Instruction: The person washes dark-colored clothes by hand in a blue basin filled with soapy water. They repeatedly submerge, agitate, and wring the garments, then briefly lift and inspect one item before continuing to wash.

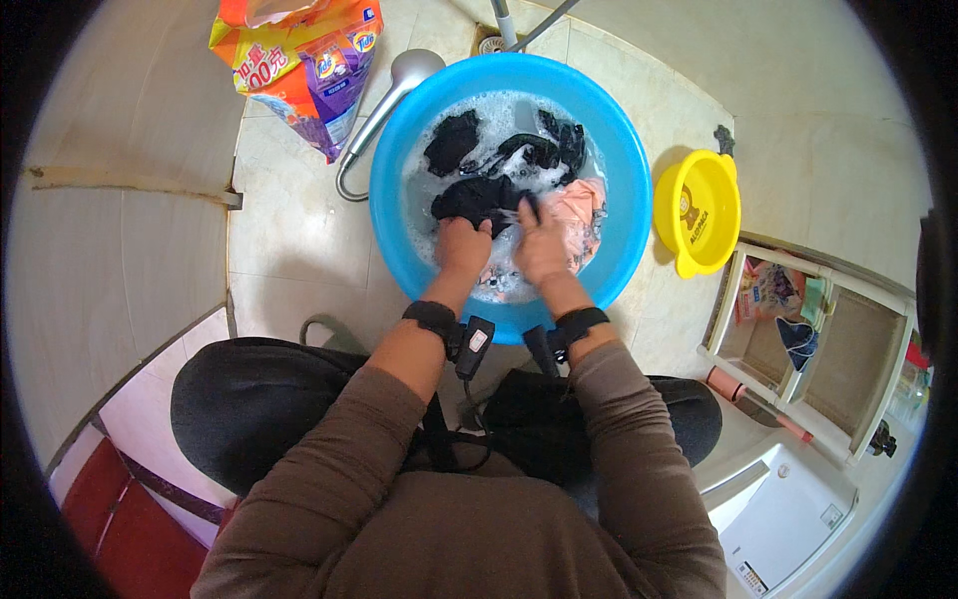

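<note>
A round blue plastic basin on the tiled floor holds soapy water. Black wet cloth bunches up in its middle, and my left hand grips the near edge of it. My right hand, blurred, is at the right end of this cloth; whether its fingers hold the fabric is not clear. Beside my right hand lies pink cloth, partly patterned. More black cloth floats towards the far side, amid foam.
Left of the basin lie a shower head with its hose and a Tide detergent bag. At right are a yellow basin, a white shelf rack and a white lidded box. A floor drain is at the far edge.
</note>
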`<action>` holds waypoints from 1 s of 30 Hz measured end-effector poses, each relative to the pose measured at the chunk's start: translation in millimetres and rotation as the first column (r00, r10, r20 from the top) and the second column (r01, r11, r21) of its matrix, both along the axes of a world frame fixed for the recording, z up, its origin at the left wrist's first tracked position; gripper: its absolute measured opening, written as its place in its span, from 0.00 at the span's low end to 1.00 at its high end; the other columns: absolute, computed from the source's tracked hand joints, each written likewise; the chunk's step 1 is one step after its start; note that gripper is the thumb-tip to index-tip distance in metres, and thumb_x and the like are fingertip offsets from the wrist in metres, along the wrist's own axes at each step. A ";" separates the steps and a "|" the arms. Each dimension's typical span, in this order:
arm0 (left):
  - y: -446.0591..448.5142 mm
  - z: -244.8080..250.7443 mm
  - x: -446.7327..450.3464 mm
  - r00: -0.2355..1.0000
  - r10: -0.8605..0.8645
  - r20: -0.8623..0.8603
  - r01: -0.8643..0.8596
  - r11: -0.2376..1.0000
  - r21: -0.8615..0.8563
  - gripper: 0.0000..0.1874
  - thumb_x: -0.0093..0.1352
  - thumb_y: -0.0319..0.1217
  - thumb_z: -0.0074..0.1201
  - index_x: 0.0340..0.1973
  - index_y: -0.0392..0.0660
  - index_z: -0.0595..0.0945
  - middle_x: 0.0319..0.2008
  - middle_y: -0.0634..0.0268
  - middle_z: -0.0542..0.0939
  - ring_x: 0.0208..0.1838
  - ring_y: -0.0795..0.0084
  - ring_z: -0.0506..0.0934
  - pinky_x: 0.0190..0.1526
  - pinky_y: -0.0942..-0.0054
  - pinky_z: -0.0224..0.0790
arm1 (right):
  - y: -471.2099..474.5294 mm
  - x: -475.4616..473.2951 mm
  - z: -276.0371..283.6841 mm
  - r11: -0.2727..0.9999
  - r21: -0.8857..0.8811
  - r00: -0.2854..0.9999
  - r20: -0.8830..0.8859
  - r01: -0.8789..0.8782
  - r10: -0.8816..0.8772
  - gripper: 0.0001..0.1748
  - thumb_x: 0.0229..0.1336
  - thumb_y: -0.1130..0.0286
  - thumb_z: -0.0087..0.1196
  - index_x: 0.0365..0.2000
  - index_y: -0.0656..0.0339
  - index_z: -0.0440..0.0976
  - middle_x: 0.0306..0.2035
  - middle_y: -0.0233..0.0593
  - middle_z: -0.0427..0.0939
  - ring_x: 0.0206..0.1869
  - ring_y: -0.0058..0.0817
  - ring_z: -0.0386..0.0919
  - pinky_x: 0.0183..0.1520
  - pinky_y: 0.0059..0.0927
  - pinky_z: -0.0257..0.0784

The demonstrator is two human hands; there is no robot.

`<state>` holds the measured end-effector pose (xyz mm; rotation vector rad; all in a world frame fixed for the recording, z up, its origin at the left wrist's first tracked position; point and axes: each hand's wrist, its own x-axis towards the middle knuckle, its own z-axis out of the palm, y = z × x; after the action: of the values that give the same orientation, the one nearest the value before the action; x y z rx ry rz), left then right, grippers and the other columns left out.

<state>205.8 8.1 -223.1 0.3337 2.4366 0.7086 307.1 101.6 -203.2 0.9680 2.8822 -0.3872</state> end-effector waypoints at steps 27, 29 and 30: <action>13.0 51.7 -2.7 -0.127 -0.260 0.957 -0.900 0.435 -0.002 0.11 0.68 0.43 0.47 0.36 0.50 0.76 0.39 0.61 0.75 0.46 0.54 0.75 0.50 0.48 0.68 | -49.5 -13.5 110.8 0.689 -0.721 0.809 -0.447 -0.074 -0.381 0.15 0.51 0.76 0.53 0.42 0.60 0.71 0.58 0.48 0.67 0.65 0.41 0.60 0.66 0.35 0.49; 2.7 2.5 10.5 -0.113 -0.513 0.851 -0.950 0.306 0.059 0.14 0.70 0.40 0.42 0.46 0.49 0.74 0.48 0.59 0.74 0.52 0.54 0.73 0.52 0.48 0.67 | -50.7 -32.1 113.2 0.733 -0.680 0.783 -0.463 -0.013 -0.415 0.14 0.51 0.73 0.55 0.42 0.59 0.75 0.60 0.52 0.65 0.66 0.43 0.57 0.67 0.35 0.48; 10.1 23.7 19.0 -0.069 -0.320 0.945 -0.942 0.333 0.044 0.15 0.70 0.39 0.41 0.48 0.49 0.74 0.48 0.59 0.74 0.52 0.56 0.73 0.53 0.49 0.67 | -33.3 -37.2 93.4 0.767 -0.639 0.775 -0.453 0.063 -0.441 0.14 0.52 0.72 0.55 0.42 0.58 0.75 0.60 0.53 0.64 0.66 0.43 0.57 0.67 0.35 0.48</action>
<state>224.8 18.1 -199.5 -0.6241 0.3857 1.7217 269.9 68.3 -109.8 1.2859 2.7015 -1.7895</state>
